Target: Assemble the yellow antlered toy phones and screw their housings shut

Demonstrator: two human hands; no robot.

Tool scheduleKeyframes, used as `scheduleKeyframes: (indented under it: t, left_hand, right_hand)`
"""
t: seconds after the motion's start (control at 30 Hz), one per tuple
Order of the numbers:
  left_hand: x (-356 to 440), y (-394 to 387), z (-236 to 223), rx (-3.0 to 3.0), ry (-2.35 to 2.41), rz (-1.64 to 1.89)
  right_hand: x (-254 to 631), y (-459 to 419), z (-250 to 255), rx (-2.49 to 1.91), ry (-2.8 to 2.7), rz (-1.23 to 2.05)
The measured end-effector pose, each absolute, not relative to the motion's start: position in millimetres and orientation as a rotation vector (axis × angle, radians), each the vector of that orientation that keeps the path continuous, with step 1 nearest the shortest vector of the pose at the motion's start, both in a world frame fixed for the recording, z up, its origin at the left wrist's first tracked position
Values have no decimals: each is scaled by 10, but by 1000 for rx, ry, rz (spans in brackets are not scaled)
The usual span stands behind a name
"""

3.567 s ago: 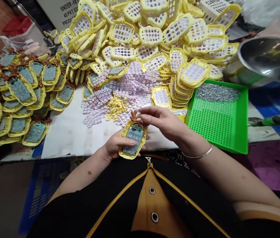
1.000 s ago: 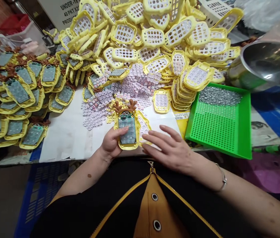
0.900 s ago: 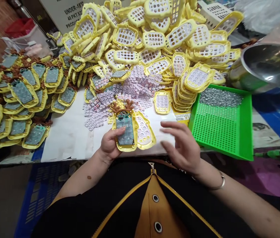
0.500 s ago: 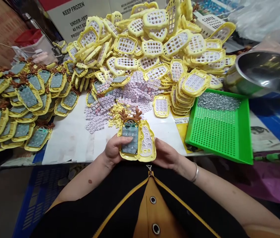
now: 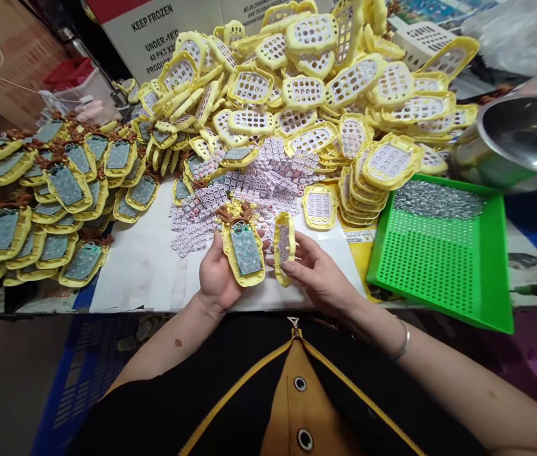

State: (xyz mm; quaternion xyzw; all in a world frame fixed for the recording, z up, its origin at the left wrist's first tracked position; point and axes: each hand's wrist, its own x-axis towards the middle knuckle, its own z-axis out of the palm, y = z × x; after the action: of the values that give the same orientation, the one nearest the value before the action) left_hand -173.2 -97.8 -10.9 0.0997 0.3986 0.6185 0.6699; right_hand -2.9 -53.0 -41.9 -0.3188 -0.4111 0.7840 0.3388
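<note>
In my left hand lies a yellow toy phone half with brown antlers at its top and a circuit board inside, facing up. My right hand grips a yellow front cover between thumb and fingers, tipped on its edge so its side faces me. A narrow gap separates the two halves. Just beyond my hands lie pale purple keypads in a loose heap. A yellow cover with its keypad in it rests on the white sheet.
Antlered halves with boards are piled at the left. Yellow covers form a big heap at the back, beside a stack of covers. A green tray holding small metal pieces stands at the right, near a steel bowl.
The two halves, side by side and touching before, are now apart. My right hand has closed on the cover and turned it on edge. The left thumb has moved off the board.
</note>
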Motion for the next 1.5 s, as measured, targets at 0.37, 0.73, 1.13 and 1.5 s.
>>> scheduleKeyframes:
  t: [0.37, 0.73, 1.13, 1.5]
  left_hand:
    - [-1598, -959, -123, 368, 946, 1497]
    - [-1491, -995, -117, 467, 1059, 1439]
    - [-1491, -1043, -49, 608, 1081, 1387]
    - [-1702, -986, -81, 437, 924, 1266]
  right_hand:
    - [-242, -595, -346, -924, -1182, 2002]
    - [-259, -649, -458, -857, -1200, 1990]
    - [-197, -648, -607, -717, -1284, 1907]
    - [-70, -592, -418, -325, -1473, 2214]
